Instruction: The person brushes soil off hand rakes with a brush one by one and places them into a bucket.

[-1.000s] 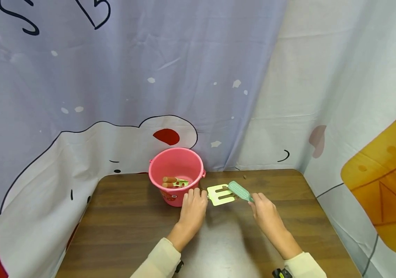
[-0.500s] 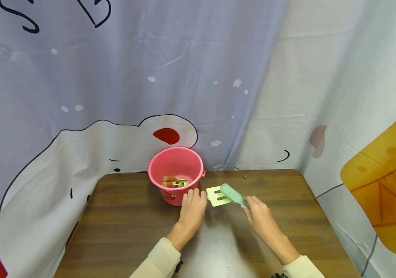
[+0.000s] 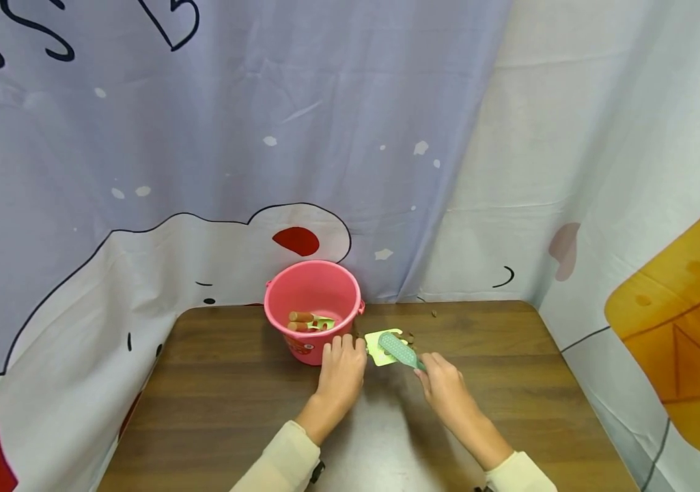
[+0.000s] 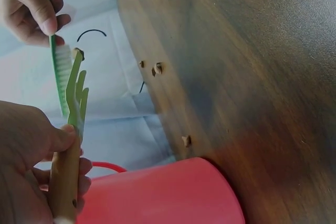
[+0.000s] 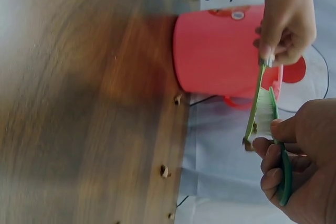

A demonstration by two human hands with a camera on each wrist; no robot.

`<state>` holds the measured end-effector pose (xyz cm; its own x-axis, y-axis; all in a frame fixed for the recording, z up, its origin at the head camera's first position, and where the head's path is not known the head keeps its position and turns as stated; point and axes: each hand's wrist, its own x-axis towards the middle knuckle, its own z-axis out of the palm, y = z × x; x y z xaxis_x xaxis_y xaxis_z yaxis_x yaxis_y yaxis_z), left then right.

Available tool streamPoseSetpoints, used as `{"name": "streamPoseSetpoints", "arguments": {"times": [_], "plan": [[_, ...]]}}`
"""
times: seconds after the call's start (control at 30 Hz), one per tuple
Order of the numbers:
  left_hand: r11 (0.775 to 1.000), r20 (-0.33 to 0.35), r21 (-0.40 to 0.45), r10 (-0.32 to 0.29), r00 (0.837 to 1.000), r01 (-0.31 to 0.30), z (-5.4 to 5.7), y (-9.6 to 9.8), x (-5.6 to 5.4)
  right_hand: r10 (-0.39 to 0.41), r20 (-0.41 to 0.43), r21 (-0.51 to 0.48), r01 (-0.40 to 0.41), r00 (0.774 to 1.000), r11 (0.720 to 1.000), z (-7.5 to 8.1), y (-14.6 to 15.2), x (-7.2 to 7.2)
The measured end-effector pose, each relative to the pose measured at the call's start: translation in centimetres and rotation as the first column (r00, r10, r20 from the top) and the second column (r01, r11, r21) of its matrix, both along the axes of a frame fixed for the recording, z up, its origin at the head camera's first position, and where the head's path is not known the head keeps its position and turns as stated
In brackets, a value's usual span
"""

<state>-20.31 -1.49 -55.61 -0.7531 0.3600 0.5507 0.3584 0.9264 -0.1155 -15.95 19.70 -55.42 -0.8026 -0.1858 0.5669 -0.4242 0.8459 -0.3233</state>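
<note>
My left hand (image 3: pixel 340 376) grips the wooden handle (image 4: pixel 65 177) of a small yellow-green garden fork (image 3: pixel 375 350), held just right of the bucket and above the table. My right hand (image 3: pixel 444 389) grips a green brush (image 3: pixel 397 350) by its handle. Pale bristles (image 5: pixel 266 111) face the fork's prongs, and the brush head covers part of them in the head view. A small brown bit (image 4: pixel 78 53) sits at the prong tips in the left wrist view. Whether the bristles touch the prongs I cannot tell.
A pink bucket (image 3: pixel 309 287) stands at the back of the wooden table (image 3: pixel 233 410), holding wooden-handled green tools (image 3: pixel 300 317). Several brown bits lie on the tabletop, among them one bit (image 4: pixel 186 140) near the bucket. A printed curtain (image 3: pixel 300 137) hangs behind.
My right hand has carried the brush leftward along the fork, from the prong tips towards my left hand. My left hand and the bucket stay in place.
</note>
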Motion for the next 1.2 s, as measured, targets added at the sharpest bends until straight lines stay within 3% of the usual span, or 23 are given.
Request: {"name": "streamPoseSetpoints", "arguments": {"times": [0.33, 0.8, 1.0, 1.2], "plan": [[1.000, 0.018, 0.010, 0.010, 1.000, -0.010, 0.0, -0.4, 0.0, -0.066, 0.052, 0.014, 0.065, 0.996, 0.998, -0.1, 2.3, -0.6], [0.999, 0.024, 0.030, 0.019, 1.000, -0.020, 0.2, -0.6, 0.2, -0.087, 0.060, -0.007, 0.087, 0.994, 0.996, -1.3, 4.7, -1.2], [0.999, 0.037, 0.046, 0.013, 0.999, -0.015, 0.5, -0.6, 0.1, -0.079, 0.058, -0.033, 0.081, 0.995, 0.996, -0.4, 4.8, -1.1], [0.999, 0.043, 0.051, 0.009, 0.999, -0.011, 0.4, -0.5, 0.1, -0.012, 0.011, -0.057, 0.012, 1.000, 0.998, 0.6, 3.1, -0.4]]}}
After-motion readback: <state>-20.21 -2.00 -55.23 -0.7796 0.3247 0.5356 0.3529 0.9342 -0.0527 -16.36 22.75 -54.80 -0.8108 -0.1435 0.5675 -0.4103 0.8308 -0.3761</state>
